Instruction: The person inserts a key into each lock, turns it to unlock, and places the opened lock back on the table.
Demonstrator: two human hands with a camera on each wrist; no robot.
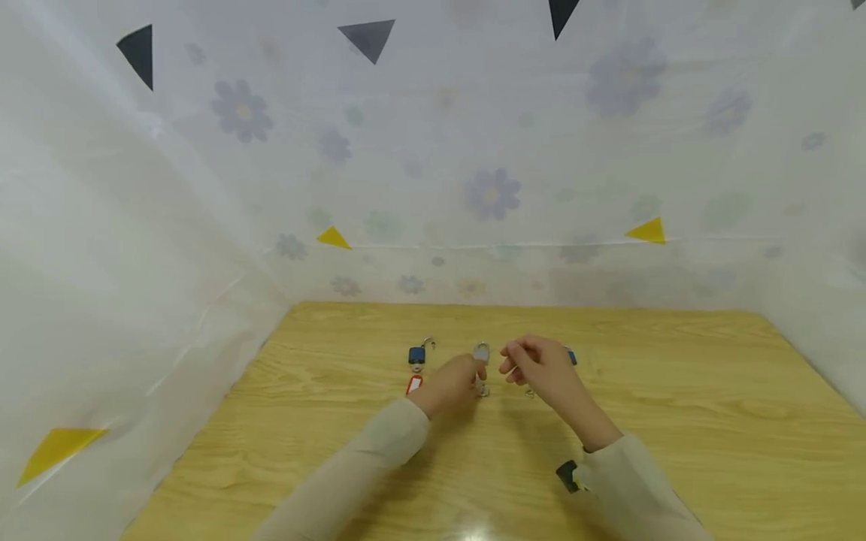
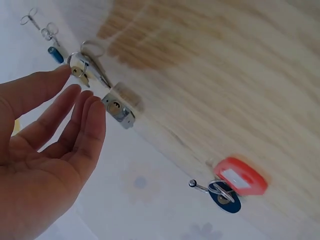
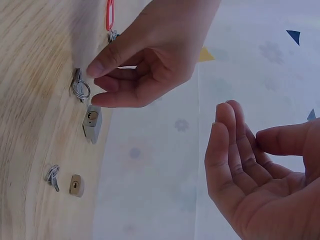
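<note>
Just beyond left grip (image 2: 75, 100), padlock (image 2: 119, 107)

Left hand (image 1: 452, 385) low, fingers straight, relaxed; right hand (image 1: 541, 368) raised, fingers loosely curled, grip empty

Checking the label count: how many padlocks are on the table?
3. A blue padlock at left, by the red tag; a silver padlock at the left hand fingertips; a small padlock beyond the right hand, mostly hidden in the head view.

Left hand (image 1: 455, 385) touches a silver padlock (image 1: 481, 353); right hand (image 1: 541, 370) hovers beside it above the table (image 1: 676, 421)
</note>
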